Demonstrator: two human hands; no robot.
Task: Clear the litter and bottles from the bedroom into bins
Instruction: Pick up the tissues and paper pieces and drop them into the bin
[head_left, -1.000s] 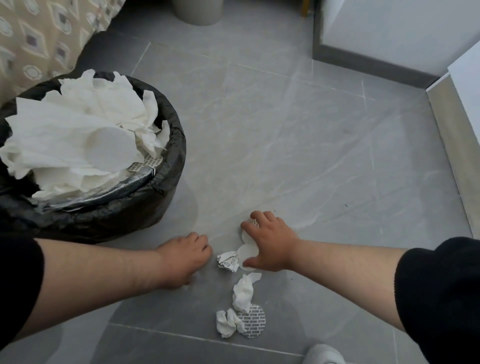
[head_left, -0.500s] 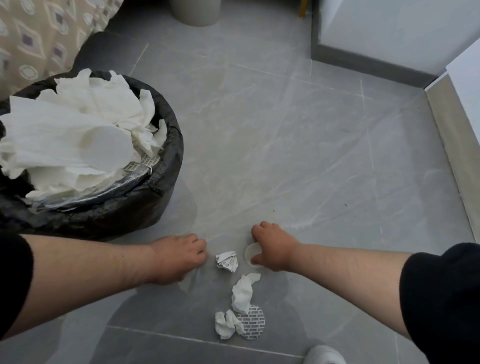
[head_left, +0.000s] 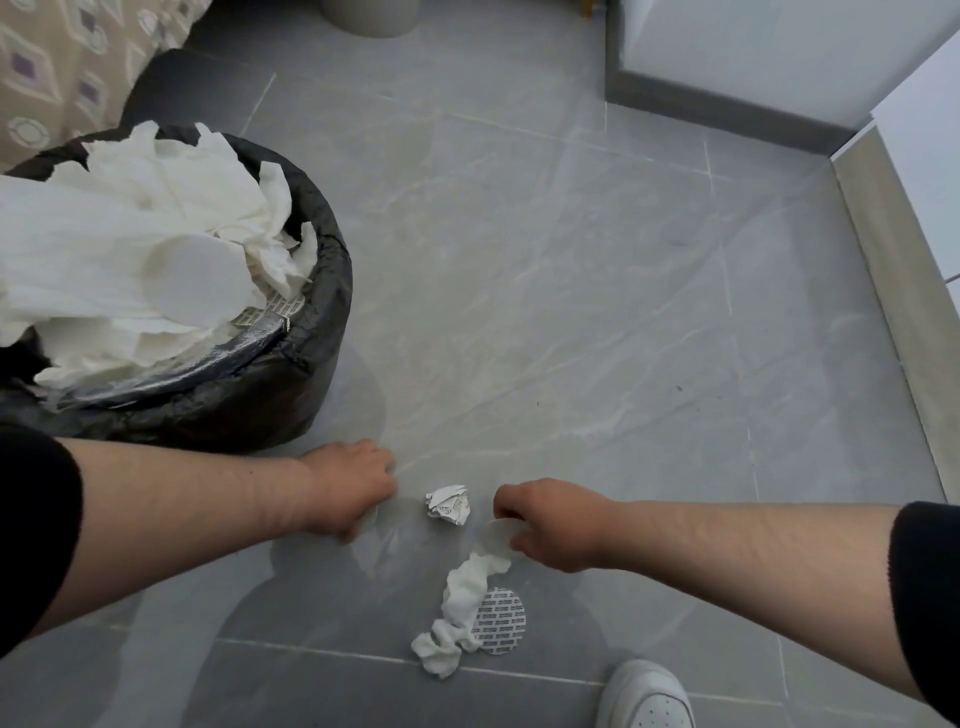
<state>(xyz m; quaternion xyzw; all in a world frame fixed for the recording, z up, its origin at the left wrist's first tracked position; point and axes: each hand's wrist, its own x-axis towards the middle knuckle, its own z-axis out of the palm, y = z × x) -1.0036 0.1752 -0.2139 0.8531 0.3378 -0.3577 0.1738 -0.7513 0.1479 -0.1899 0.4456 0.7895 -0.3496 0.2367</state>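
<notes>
Down on a grey tiled floor (head_left: 571, 312), a person's two bare forearms reach in from either side. The right hand (head_left: 550, 525) is curled, its fingers pinching the edge of a thin white disc (head_left: 491, 538) held just above the tiles. The left hand (head_left: 353, 488) rests knuckles-down on the floor with its fingers folded under; whether it holds anything cannot be told. Between the hands lies a crumpled printed paper (head_left: 448, 505), touching neither. Nearer the person, a twisted white tissue (head_left: 462, 592) lies partly over a round printed seal (head_left: 501, 621), with a small tissue wad (head_left: 439, 649) at its end. Behind the left arm stands a bin with a black liner (head_left: 311, 364), heaped above its rim with white paper (head_left: 130, 249). A white shoe (head_left: 647, 696) shows at the bottom edge, and a patterned bedspread (head_left: 62, 67) at upper left.
</notes>
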